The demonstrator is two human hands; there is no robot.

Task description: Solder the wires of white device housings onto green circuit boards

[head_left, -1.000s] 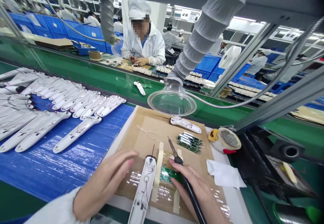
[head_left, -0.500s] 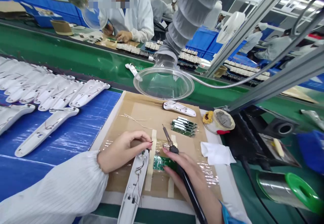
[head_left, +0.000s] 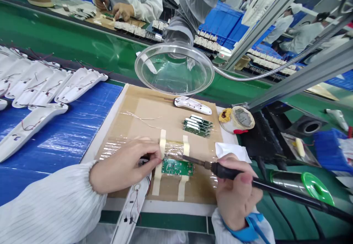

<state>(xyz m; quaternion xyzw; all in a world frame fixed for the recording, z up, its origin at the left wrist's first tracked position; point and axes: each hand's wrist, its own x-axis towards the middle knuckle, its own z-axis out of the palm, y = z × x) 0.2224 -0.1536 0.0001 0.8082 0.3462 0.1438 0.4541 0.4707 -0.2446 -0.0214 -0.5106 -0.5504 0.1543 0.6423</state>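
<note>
My right hand (head_left: pixel 238 187) grips a soldering iron (head_left: pixel 228 171) like a pen. Its metal tip points left, just above the top edge of a green circuit board (head_left: pixel 176 167). The board lies flat between strips of masking tape (head_left: pixel 157 180). At the board's left end my left hand (head_left: pixel 135 163) is closed in a pinch, seemingly on a thin wire that the fingers mostly hide. Beneath that hand a long white plastic housing (head_left: pixel 134 203) lies aslant, open side up, with thin wires inside; its upper end is partly covered by the hand.
Several boards (head_left: pixel 197 126) and another white housing (head_left: pixel 193 105) lie farther back, under a clear fume hood (head_left: pixel 175 87). A tip-cleaning pot (head_left: pixel 242 118), white tissue (head_left: pixel 231 151) and solder spool (head_left: pixel 317 188) are at right. Housings (head_left: pixel 79 84) line the blue mat (head_left: pixel 93 115). A co-worker's hands (head_left: pixel 122 11) work opposite.
My right hand has moved right and turned, swinging the iron from upright to nearly level with its tip at the board. My left hand has shifted to the board's left edge. The view has tilted down.
</note>
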